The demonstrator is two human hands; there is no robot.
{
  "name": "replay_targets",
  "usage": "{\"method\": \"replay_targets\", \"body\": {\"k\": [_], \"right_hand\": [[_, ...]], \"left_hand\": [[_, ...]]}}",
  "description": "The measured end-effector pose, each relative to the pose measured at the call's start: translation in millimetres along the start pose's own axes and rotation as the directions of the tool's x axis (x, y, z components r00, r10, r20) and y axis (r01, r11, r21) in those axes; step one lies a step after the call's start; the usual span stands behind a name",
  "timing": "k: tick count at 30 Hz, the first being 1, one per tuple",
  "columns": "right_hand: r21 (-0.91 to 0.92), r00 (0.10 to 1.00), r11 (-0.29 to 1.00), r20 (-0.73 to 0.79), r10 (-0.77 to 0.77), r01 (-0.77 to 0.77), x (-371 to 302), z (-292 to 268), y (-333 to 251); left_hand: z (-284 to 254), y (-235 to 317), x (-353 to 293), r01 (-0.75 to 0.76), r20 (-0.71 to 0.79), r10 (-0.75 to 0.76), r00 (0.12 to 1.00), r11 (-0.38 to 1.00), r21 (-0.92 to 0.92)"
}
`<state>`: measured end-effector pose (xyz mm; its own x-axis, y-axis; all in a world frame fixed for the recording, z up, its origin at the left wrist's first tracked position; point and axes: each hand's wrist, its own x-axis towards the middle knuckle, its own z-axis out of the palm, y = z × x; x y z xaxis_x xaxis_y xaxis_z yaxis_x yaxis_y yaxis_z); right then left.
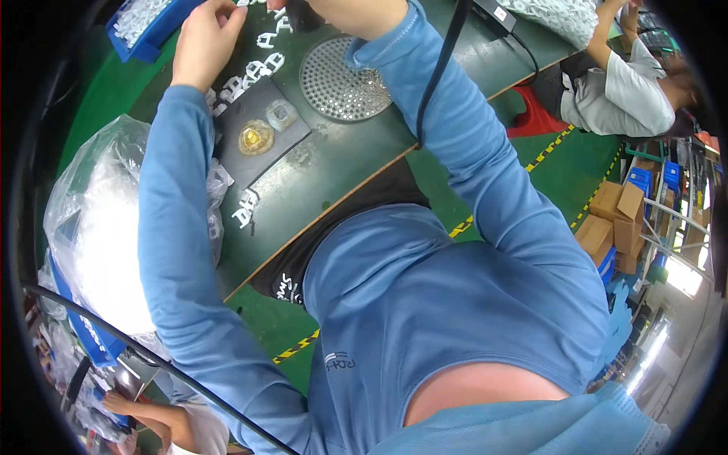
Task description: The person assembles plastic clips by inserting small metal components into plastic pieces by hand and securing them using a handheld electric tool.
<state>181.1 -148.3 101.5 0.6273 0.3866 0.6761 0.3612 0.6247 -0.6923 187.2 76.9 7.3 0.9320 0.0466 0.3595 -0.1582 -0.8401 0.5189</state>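
Note:
At the top edge, my left hand [207, 42] has its fingers curled in and the thumb bent beside them; whatever they pinch is too small or cut off to make out. A small white plastic piece lies by its fingertips. My right hand [356, 14] is partly beyond the upper edge, its fingers bent round a dark object [305, 17] whose kind does not show. Between and below the hands, several white plastic parts [254, 70] lie in a row on the dark green table [341, 163]. A round perforated metal plate [334, 76] rests under my right wrist.
Near my left forearm, a dark pad [262, 163] bears a yellowish roll [256, 138] and a clear block [281, 114]. More white parts [246, 207] lie by the table edge. A plastic bag [106, 227] and blue bin [140, 30] stand left. A co-worker [622, 91] sits at right.

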Motion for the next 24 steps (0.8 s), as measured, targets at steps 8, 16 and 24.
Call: {"method": "replay_targets", "body": {"k": [8,16,24], "right_hand": [[-0.138,0.999,0.99,-0.041,0.019,-0.024,-3,-10,12],[-0.094,0.987,0.995,0.15,0.052,-0.038,-3,-15,-1],[-0.677,0.95,0.685,0.303,-0.075,0.27,-23,-12,-53]], "left_hand": [[32,-27,36,-0.056,0.102,0.043,0.994,0.991,0.124],[-55,60,-55,0.257,0.103,-0.237,0.966,0.836,-0.485],[-82,85,-121,0.407,0.422,-0.092,0.902,0.509,-0.758]]}}
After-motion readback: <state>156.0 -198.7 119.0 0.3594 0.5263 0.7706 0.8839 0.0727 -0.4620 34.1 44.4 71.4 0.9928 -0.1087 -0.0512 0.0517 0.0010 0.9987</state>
